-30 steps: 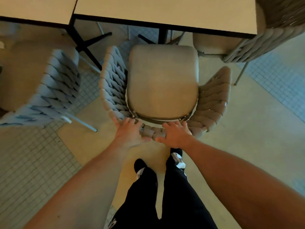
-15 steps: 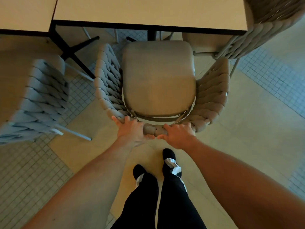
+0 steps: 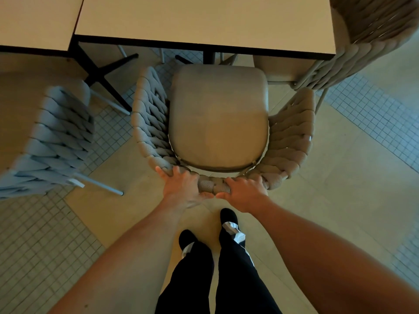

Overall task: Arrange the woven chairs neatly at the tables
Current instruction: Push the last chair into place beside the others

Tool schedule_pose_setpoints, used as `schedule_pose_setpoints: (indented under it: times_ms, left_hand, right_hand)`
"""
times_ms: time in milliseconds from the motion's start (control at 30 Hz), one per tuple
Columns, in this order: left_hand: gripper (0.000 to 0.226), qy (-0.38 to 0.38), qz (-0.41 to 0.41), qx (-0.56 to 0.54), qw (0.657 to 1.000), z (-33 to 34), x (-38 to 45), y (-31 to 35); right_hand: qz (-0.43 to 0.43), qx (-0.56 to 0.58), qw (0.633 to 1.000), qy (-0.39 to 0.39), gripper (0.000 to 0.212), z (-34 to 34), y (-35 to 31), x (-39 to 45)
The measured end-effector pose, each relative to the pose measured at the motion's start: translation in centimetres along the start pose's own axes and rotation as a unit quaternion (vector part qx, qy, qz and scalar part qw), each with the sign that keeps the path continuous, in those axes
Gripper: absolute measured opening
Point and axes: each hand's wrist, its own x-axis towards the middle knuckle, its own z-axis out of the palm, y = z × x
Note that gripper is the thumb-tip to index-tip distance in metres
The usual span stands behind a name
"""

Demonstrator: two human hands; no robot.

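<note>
Head view: no containers in sight. Woven chair (image 3: 217,123) stands on the floor (image 3: 340,200), seat front just short of the near edge of the counter (image 3: 204,21). Left hand (image 3: 183,188) and right hand (image 3: 243,191) both grip the top of its backrest, side by side, fingers curled over the rim, thumbs nearly touching. Second woven chair (image 3: 56,141) left, cut off by frame edge. Third chair (image 3: 353,53) at the counter's right corner, mostly cropped.
</note>
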Motion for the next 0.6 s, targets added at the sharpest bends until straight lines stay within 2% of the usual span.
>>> schedule_pose_setpoints:
  times_ms: [333, 600]
  left_hand:
    - [0.092, -0.005, -0.005, -0.036, 0.999, 0.6, 0.5, -0.5]
    - [0.071, 0.020, -0.028, -0.137, 0.990, -2.4, -1.2, -0.6]
  right_hand:
    - [-0.001, 0.023, 1.000, -0.022, 0.071, -0.6, 0.2, -0.1]
    - [-0.020, 0.045, 0.999, -0.009, 0.082, -4.7, 0.7, -0.8]
